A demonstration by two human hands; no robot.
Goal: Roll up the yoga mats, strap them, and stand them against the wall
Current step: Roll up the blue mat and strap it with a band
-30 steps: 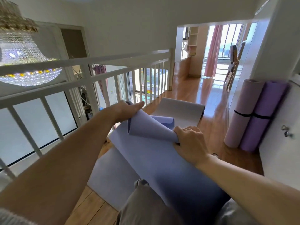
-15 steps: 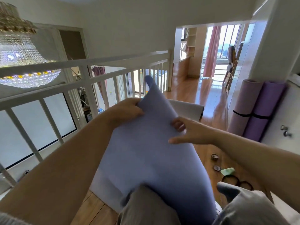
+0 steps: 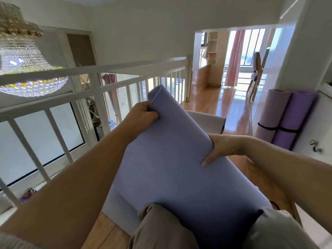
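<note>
A blue-lilac yoga mat (image 3: 172, 164) slopes up from my knees, its upper end curled into a loose roll. My left hand (image 3: 142, 114) grips the roll's left end near the top. My right hand (image 3: 218, 149) holds the right edge of the roll, thumb on the front face. Beneath it a grey mat (image 3: 208, 121) lies flat on the wooden floor. Two rolled mats, one pale pink (image 3: 271, 112) and one purple (image 3: 292, 119), stand against the right wall, each with a black strap round its middle.
A white railing (image 3: 93, 90) runs along the left, with a drop and a crystal chandelier (image 3: 23, 69) beyond it. A white cabinet door with a metal knob (image 3: 316, 149) is at the right. Wooden floor (image 3: 224, 97) stretches ahead to a window with a pink curtain.
The mat's top end has gone from a lifted flat flap to a curled roll. My right hand moved from an open reach onto the roll's right edge; my left hand shifted up its left end.
</note>
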